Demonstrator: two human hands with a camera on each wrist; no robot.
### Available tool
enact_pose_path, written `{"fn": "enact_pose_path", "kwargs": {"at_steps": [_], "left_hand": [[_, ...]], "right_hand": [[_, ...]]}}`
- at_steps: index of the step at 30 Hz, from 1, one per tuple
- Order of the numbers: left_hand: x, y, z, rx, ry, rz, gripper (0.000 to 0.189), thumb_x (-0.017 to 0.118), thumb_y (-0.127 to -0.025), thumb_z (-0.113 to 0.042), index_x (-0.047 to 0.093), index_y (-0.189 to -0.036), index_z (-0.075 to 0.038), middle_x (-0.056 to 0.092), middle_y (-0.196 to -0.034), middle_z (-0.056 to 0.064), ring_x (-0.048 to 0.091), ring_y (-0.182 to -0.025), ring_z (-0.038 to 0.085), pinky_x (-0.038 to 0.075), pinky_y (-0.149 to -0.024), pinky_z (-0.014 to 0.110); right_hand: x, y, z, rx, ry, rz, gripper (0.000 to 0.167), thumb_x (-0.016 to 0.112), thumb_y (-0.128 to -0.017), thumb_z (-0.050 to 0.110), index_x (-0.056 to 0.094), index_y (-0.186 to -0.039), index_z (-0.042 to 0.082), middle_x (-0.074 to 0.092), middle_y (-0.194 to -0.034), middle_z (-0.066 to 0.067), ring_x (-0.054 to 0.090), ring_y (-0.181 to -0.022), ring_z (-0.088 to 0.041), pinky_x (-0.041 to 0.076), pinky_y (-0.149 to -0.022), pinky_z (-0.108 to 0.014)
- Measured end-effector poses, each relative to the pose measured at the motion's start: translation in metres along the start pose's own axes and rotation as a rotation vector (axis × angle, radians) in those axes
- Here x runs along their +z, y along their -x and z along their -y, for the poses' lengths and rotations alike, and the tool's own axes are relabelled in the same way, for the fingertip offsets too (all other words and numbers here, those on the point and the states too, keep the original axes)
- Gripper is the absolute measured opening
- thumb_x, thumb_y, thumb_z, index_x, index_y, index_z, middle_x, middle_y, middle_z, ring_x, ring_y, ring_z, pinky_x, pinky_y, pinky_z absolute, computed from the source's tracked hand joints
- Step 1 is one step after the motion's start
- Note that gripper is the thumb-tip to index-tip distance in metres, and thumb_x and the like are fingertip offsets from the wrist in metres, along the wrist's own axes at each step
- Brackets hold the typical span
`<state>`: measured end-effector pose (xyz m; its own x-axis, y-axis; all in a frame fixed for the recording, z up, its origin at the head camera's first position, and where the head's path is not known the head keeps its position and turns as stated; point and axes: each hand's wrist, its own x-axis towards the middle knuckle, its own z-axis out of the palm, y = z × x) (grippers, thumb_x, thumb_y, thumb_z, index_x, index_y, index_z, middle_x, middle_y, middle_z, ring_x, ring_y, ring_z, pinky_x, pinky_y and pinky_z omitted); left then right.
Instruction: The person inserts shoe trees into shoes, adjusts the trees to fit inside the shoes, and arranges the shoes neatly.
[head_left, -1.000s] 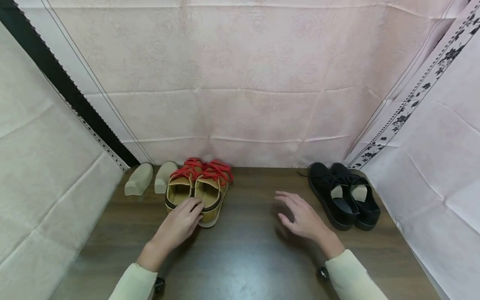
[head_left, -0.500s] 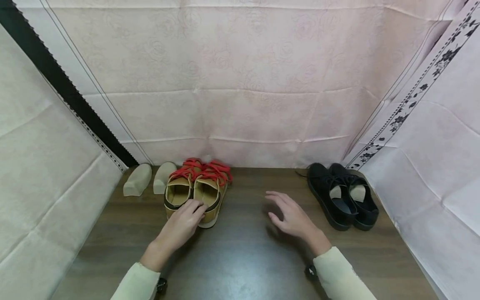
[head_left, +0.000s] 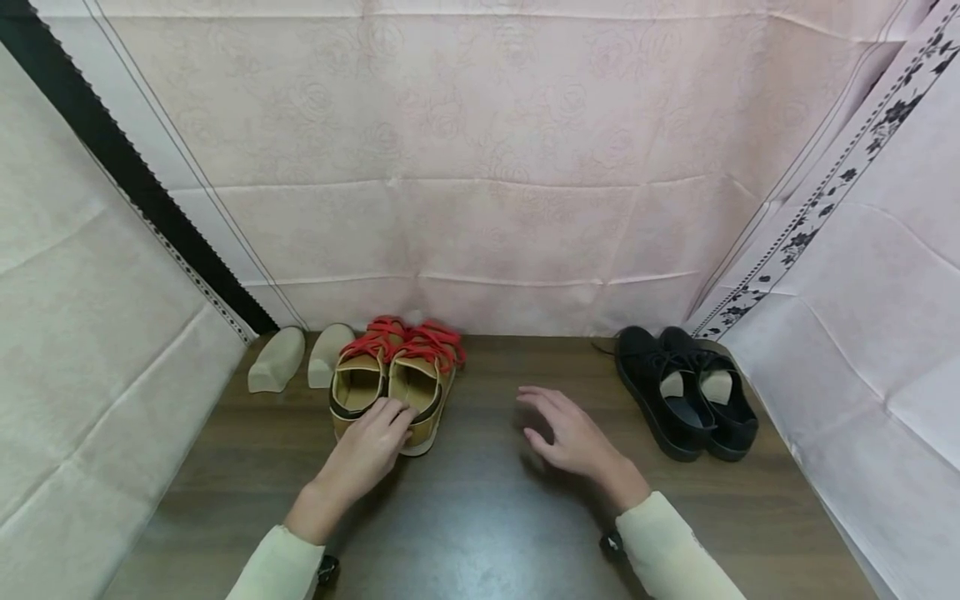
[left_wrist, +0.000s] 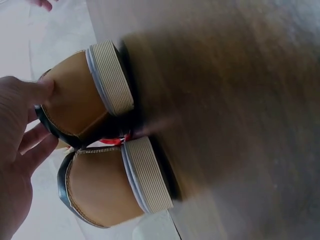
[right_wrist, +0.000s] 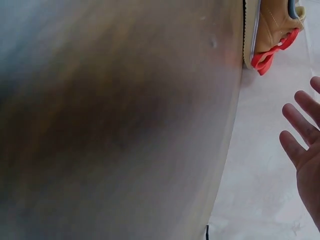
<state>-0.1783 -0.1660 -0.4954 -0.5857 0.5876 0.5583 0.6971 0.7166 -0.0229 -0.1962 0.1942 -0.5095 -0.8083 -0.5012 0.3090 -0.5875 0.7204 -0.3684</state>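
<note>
A pair of tan shoes with red laces stands side by side, toes to the back, left of the middle in the head view. My left hand (head_left: 367, 446) pinches the heel collar of the right tan shoe (head_left: 426, 427); in the left wrist view its thumb lies on the outside of the heel (left_wrist: 75, 100) and the fingers hook over the rim. The left tan shoe (left_wrist: 105, 185) is right beside it. My right hand (head_left: 562, 433) hovers over the table with fingers spread and holds nothing, to the right of the tan shoes.
Two off-white shoe inserts (head_left: 276, 360) stand at the back left, beside the tan shoes. On the right is a pair of black lace-up shoes (head_left: 652, 396), with pale inserts inside. Pale patterned cloth (head_left: 487, 233) rises behind the brown wooden table (head_left: 480, 517).
My right hand has moved left, away from the black shoes and toward the tan pair. The left hand stays at the right tan shoe's heel, nearly unmoved.
</note>
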Motion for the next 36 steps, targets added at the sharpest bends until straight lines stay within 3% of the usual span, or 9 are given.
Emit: {"fn": "enact_pose_path", "kwargs": {"at_steps": [10, 18, 30, 36], "left_hand": [[0.002, -0.003, -0.004, -0.023, 0.006, -0.04, 0.02, 0.069, -0.087, 0.006, 0.07, -0.105, -0.002, 0.063, -0.1, 0.01, 0.061, -0.092, 0.028, 0.058, -0.076, 0.039], [0.004, -0.003, -0.007, -0.051, 0.031, -0.053, 0.026, 0.068, -0.084, 0.012, 0.072, -0.104, -0.004, 0.061, -0.095, 0.006, 0.058, -0.088, 0.024, 0.056, -0.063, 0.035], [0.009, -0.004, -0.012, -0.022, 0.064, -0.075, 0.036, 0.069, -0.077, 0.017, 0.076, -0.106, -0.003, 0.062, -0.095, 0.005, 0.058, -0.089, 0.022, 0.055, -0.058, 0.031], [0.01, -0.006, -0.016, 0.022, 0.082, -0.099, 0.039, 0.067, -0.075, 0.019, 0.077, -0.106, -0.003, 0.063, -0.095, 0.005, 0.059, -0.088, 0.022, 0.055, -0.059, 0.031]], "right_hand": [[0.001, -0.019, 0.015, -0.071, 0.008, 0.012, 0.051, 0.066, -0.097, 0.031, 0.056, -0.145, 0.017, 0.052, -0.154, -0.003, 0.051, -0.141, -0.024, 0.045, -0.113, -0.049], [0.004, -0.029, 0.025, -0.091, -0.048, 0.042, 0.052, 0.065, -0.098, 0.03, 0.055, -0.146, 0.015, 0.052, -0.153, -0.004, 0.051, -0.141, -0.025, 0.045, -0.114, -0.049], [0.006, -0.035, 0.026, -0.091, -0.031, 0.068, 0.053, 0.064, -0.098, 0.032, 0.053, -0.148, 0.016, 0.052, -0.154, -0.001, 0.049, -0.142, -0.022, 0.044, -0.115, -0.046], [0.005, -0.033, 0.023, -0.08, -0.027, 0.075, 0.054, 0.065, -0.098, 0.033, 0.053, -0.149, 0.018, 0.051, -0.155, -0.002, 0.048, -0.143, -0.021, 0.044, -0.115, -0.046]]}}
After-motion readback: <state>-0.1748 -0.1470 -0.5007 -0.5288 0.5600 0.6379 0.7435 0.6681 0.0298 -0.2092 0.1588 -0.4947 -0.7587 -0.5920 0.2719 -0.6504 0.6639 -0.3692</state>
